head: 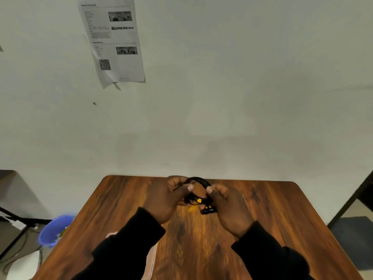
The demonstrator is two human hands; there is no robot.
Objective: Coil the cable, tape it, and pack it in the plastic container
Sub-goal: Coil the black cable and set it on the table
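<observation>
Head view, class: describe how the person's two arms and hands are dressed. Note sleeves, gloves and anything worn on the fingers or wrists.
Both hands are bare: no gloves on the left hand or the right hand, and no rings visible on the fingers. Each arm wears a long, plain black sleeve: left sleeve, right sleeve. The cuffs reach the wrists, so any watch or band there would be hidden. No logos or markings show.

Beneath both hands, the table shows glossy, streaked wood grain. Left of the left sleeve, matt black cloth, sits a smooth blue plastic bucket.
</observation>
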